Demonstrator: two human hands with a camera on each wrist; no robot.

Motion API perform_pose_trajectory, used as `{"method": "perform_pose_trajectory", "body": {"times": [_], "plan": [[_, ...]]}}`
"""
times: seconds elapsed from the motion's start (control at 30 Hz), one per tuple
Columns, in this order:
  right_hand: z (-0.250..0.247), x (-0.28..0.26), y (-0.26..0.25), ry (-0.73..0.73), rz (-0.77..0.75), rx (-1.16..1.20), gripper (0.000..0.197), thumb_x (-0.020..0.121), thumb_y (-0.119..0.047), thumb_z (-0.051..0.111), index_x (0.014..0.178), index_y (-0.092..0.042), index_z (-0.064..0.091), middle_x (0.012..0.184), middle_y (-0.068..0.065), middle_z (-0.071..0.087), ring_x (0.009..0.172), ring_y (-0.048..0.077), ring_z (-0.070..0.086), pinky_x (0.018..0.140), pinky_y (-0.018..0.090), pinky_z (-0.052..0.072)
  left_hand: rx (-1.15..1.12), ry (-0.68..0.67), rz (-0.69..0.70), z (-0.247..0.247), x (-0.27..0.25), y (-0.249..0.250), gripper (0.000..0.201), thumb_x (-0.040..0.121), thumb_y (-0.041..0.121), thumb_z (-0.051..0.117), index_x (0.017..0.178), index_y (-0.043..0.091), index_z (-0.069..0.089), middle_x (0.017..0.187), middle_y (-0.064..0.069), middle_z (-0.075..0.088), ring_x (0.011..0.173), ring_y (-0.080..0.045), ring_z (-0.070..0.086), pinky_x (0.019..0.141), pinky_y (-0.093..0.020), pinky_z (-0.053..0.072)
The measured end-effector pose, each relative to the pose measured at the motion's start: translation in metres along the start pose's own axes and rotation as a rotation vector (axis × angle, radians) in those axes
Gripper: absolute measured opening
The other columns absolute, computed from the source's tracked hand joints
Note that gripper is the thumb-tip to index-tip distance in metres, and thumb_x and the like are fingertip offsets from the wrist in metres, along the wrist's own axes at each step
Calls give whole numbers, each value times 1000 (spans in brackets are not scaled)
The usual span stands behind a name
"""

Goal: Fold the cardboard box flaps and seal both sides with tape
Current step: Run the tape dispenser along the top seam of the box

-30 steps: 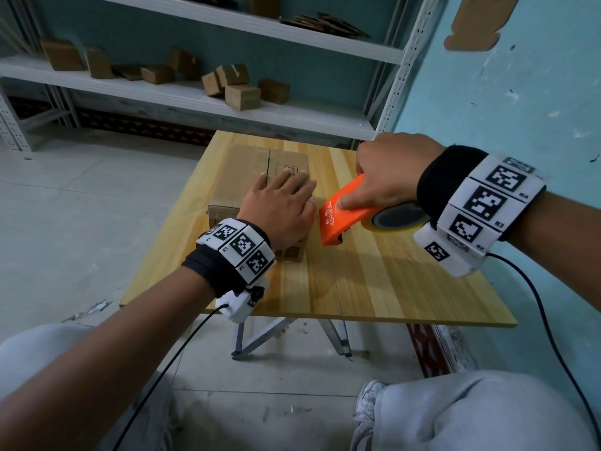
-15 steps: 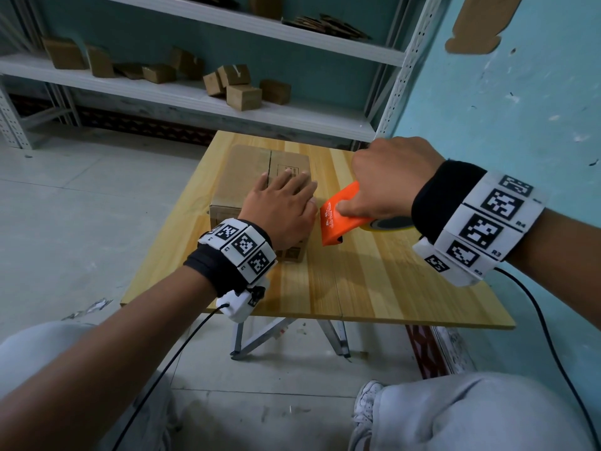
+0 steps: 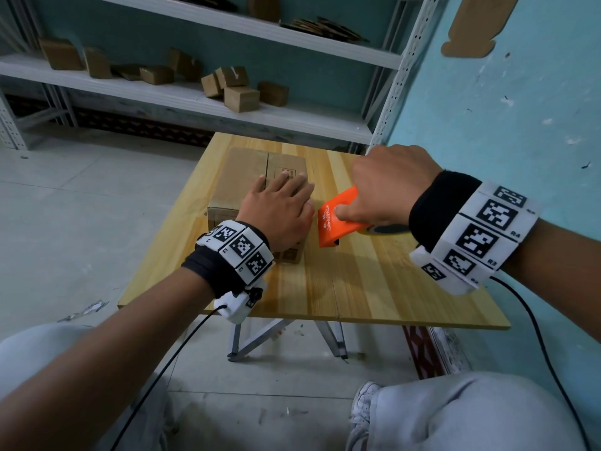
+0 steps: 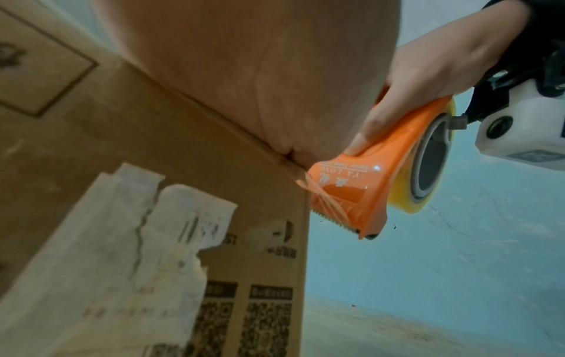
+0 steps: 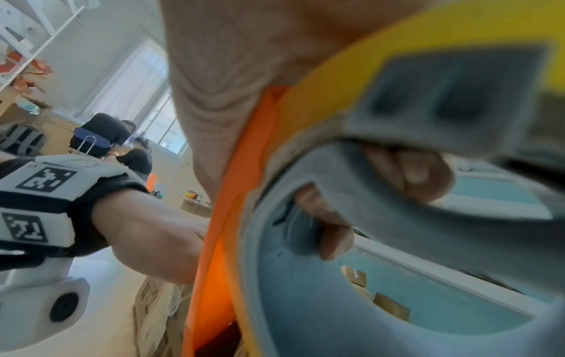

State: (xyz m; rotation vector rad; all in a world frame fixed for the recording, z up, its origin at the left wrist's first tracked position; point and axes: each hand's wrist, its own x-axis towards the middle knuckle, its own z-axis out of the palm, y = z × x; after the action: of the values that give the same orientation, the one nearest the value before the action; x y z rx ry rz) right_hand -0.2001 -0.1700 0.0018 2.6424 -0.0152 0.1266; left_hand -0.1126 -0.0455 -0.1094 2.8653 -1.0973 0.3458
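Note:
A closed brown cardboard box (image 3: 247, 177) lies on the wooden table (image 3: 374, 281), its two top flaps meeting in a seam. My left hand (image 3: 279, 206) lies flat on the box's near right part, fingers straight, pressing the flaps down. My right hand (image 3: 387, 187) grips an orange tape dispenser (image 3: 338, 222) with a yellow tape roll (image 3: 387, 231), held just right of the box. In the left wrist view the orange tape dispenser (image 4: 366, 183) has its toothed blade at the box's (image 4: 153, 169) upper right edge, beside my palm. In the right wrist view fingers curl through the roll's grey core (image 5: 336, 212).
Metal shelving (image 3: 208, 99) behind the table holds several small cardboard boxes (image 3: 240, 99) and flat cardboard. A blue wall (image 3: 520, 109) runs close along the table's right side. My knees (image 3: 471, 415) sit below the table's near edge. Cables hang from both wrists.
My right hand has carried the tape dispenser left and slightly down, closer to the box's right edge. My left hand has stayed flat on the box.

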Motion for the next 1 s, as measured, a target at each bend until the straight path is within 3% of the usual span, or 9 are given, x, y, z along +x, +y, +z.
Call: {"method": "perform_pose_trajectory", "body": {"times": [0.17,0.4,0.5,0.7,0.83,1.0], "plan": [[2,5,28,-174,64,245,48,81,-62,63,64,-17,54,59,0,52,54,16,46,50,27,30,-48,25,-24,2,0,0,56,99,39,9,151,19,20,160,-3,16,147,-23,13,117,-50,15],[11,27,33,-348,55,349,50,79,-66,62,75,-16,68,68,0,61,62,16,54,56,26,40,-1,-1,-17,4,2,0,68,89,42,1,150,19,20,159,-3,16,147,-25,13,116,-51,16],[10,35,28,-333,48,334,48,78,-65,65,75,-17,67,68,1,62,63,16,55,61,29,43,14,-27,0,5,3,-2,71,86,43,-1,149,18,23,160,-3,15,147,-26,12,116,-53,16],[1,41,15,-282,-11,264,44,77,-61,69,67,-18,64,58,-2,55,54,15,48,56,29,40,-9,11,-9,2,1,1,74,85,43,-3,149,19,25,158,-3,20,146,-24,15,116,-51,17],[0,40,12,-232,-26,221,44,77,-61,69,70,-17,63,61,-1,57,56,15,49,59,30,43,16,0,12,3,1,0,79,82,46,-9,147,19,26,158,-4,21,146,-26,16,115,-52,18],[-2,39,8,-178,-51,150,45,76,-61,68,68,-17,59,61,-1,54,56,16,48,58,30,43,-5,7,-3,2,1,1,71,87,44,-1,149,20,25,158,-4,20,146,-25,15,116,-52,17]]}}
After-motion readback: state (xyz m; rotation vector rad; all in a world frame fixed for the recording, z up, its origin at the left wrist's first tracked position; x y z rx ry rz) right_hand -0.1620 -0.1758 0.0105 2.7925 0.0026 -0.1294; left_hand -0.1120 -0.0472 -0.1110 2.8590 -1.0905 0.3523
